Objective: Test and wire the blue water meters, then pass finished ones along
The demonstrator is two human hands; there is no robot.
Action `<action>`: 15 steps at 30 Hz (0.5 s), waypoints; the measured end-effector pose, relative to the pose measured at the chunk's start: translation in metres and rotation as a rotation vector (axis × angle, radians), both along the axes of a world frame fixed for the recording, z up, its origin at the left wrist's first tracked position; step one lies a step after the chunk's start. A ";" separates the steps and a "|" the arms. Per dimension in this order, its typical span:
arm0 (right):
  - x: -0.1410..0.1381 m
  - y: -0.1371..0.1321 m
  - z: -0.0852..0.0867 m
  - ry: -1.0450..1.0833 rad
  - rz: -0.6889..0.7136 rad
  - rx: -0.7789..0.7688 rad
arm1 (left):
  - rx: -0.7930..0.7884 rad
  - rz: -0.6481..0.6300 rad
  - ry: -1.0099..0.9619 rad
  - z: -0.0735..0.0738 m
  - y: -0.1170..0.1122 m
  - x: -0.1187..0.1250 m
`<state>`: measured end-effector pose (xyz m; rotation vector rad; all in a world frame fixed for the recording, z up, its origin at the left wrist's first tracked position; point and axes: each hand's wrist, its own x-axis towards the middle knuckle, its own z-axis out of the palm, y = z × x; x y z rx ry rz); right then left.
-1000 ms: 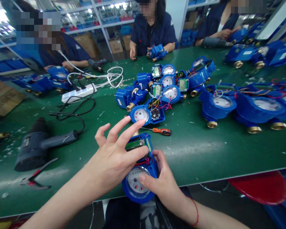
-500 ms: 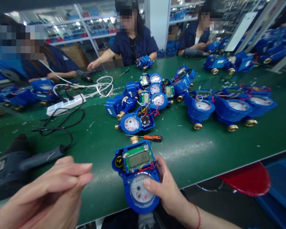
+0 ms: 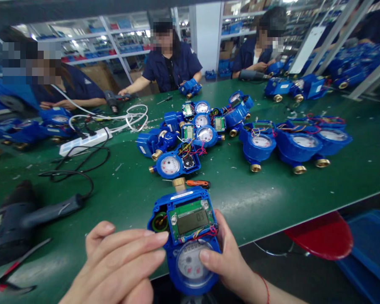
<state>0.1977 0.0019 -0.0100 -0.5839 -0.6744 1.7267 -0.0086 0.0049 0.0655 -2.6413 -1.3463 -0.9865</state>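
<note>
My right hand (image 3: 228,264) grips a blue water meter (image 3: 190,270) by its right side, with the glass dial facing up near my body. The meter's cover is off, showing a green circuit board with an LCD (image 3: 190,221) and thin red and blue wires. My left hand (image 3: 117,266) lies with its fingers together, the fingertips resting on the meter's lower left edge. A brass pipe fitting (image 3: 179,183) on the meter points away from me. An orange-handled screwdriver (image 3: 198,183) lies just beyond it.
A heap of open blue meters (image 3: 183,135) lies on the green workbench (image 3: 272,198), with more to the right. A heat gun (image 3: 28,219), pliers (image 3: 9,283) and a white power strip (image 3: 85,141) are on the left. Several co-workers sit across the bench. A red stool (image 3: 318,234) stands below its front edge.
My left hand has moved right and up from the lower left, and its fingertips now rest on the meter. The meter sits slightly higher in view, still in my right hand.
</note>
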 end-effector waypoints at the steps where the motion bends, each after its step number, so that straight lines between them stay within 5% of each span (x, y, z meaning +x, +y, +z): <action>1: 0.001 0.000 0.000 -0.002 -0.008 0.001 | 0.029 -0.030 0.003 0.007 0.000 0.013; 7: 0.004 -0.004 0.002 -0.013 -0.054 -0.022 | 0.000 0.051 -0.037 0.017 0.006 0.061; 15: 0.006 -0.007 0.001 0.054 -0.006 -0.082 | -0.019 0.099 -0.037 0.014 0.007 0.076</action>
